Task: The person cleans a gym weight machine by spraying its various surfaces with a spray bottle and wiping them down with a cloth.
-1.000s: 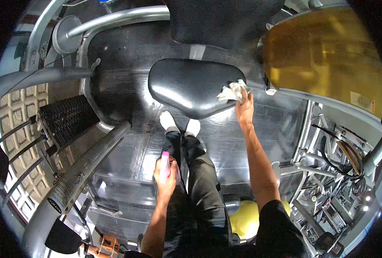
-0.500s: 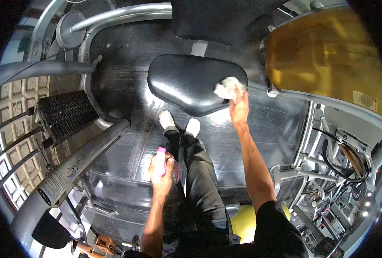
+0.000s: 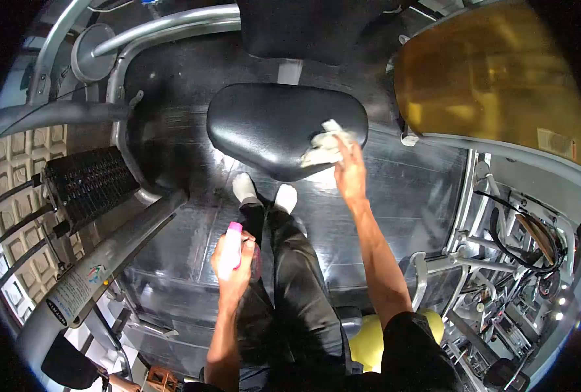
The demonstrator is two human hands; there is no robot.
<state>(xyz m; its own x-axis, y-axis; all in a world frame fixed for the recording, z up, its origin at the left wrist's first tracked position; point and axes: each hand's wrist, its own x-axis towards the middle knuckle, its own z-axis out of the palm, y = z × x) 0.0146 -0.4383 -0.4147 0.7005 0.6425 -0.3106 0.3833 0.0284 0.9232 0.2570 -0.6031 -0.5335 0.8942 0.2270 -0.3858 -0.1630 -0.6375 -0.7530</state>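
My right hand (image 3: 351, 175) is closed on a crumpled whitish cloth (image 3: 323, 149), which lies against the right front part of a black padded seat (image 3: 271, 121). Light glints off the left side of the seat's smooth cover. Lower down, in front of my legs, my left hand (image 3: 235, 264) is wrapped round a spray bottle (image 3: 232, 245) with a white and pink head. Most of the bottle's body is hidden behind the fingers.
A dark backrest (image 3: 303, 29) rises behind the seat. An amber translucent panel (image 3: 486, 85) stands at right. Thick grey tubing (image 3: 101, 274) and a black weight stack (image 3: 91, 183) are at left. Something yellow (image 3: 369, 340) lies behind my right side. White-socked feet (image 3: 285, 197) stand on the dark floor.
My right hand has moved the cloth a little left and toward me across the seat, and the cloth looks more spread out. My left hand still holds the spray bottle. The view has shifted slightly.
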